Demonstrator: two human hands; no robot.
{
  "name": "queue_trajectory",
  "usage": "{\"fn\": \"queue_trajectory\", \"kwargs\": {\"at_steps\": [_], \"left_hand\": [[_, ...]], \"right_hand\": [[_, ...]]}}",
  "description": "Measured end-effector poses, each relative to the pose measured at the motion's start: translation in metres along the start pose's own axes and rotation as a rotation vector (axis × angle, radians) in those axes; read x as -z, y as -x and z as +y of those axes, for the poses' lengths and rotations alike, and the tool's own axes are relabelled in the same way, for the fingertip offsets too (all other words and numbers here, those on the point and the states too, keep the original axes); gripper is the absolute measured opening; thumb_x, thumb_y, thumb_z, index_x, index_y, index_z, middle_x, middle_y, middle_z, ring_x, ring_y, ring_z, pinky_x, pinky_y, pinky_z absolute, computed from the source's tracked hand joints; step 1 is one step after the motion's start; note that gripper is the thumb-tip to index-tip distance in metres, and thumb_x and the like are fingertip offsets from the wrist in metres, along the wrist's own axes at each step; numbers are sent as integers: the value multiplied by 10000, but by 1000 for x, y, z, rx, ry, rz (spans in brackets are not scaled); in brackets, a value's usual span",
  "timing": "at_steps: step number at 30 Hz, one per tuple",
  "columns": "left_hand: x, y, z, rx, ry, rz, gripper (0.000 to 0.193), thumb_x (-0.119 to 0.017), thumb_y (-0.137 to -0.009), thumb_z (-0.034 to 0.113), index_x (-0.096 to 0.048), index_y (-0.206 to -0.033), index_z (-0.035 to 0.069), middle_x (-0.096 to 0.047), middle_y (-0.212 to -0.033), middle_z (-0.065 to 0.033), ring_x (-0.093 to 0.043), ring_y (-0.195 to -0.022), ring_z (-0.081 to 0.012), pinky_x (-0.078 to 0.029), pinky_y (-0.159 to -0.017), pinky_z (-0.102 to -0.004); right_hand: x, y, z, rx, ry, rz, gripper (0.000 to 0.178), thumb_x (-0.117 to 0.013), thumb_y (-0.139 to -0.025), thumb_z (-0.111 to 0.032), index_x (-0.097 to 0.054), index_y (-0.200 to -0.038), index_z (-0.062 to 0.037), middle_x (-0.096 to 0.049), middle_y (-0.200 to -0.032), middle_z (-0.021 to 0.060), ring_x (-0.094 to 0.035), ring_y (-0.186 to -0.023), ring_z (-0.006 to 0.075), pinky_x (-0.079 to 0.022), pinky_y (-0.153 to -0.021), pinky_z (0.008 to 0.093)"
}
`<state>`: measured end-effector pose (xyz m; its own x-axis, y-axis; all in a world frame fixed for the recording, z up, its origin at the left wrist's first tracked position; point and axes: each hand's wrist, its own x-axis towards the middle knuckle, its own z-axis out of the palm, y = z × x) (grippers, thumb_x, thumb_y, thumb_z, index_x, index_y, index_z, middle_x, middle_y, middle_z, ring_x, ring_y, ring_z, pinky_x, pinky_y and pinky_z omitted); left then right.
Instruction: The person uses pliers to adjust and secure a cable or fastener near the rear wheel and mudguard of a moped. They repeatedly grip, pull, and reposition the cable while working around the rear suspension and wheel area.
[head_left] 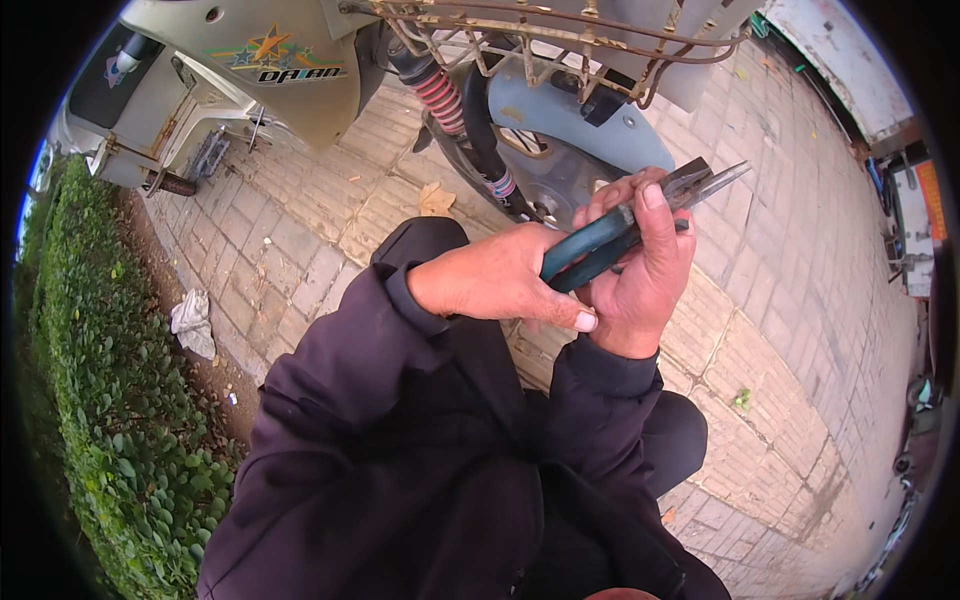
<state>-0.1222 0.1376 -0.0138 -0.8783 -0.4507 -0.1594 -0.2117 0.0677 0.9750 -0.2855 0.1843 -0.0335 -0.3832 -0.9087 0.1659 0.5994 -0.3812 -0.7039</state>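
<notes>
A pair of pliers (590,240) with teal grips and worn metal jaws slants up to the right in front of me, the jaws slightly apart. My left hand (490,268) wraps round the ends of the grips, its thumb lying below them. Around the middle of the tool, near the pivot, my right hand (640,270) is closed, thumb up against the metal. Both hands are close together above my knees. Whether anything small sits in the jaws or under the fingers, I cannot tell.
Just beyond my hands stands a scooter with a blue-grey front fender (560,115), a red shock spring (437,97) and a rusty wire basket (560,40). A hedge (120,430) and a crumpled whitish cloth or bag (193,323) lie left. Paving (770,250) extends right toward parked vehicles.
</notes>
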Motion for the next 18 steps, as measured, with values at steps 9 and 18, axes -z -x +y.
{"fn": "queue_trajectory", "kwargs": {"at_steps": [9,18], "left_hand": [[19,79,-33,239,413,227,414,-650,-1035,233,-584,-1328,-52,-731,-995,-134,-748,-876,-197,-538,-493,-255],[29,79,-31,218,230,566,425,-627,-1026,127,-525,-1393,-62,-713,-1091,-147,-735,-979,-224,-612,-645,-300]], "right_hand": [[13,-2,19,-566,440,-348,428,-685,-1019,-289,-677,-1197,101,-753,-1038,180,-713,-881,187,-585,-797,310],[28,-10,63,-571,607,-174,378,-612,-1058,-330,-684,-1019,40,-736,-810,101,-565,-610,69,-423,-554,235]]}}
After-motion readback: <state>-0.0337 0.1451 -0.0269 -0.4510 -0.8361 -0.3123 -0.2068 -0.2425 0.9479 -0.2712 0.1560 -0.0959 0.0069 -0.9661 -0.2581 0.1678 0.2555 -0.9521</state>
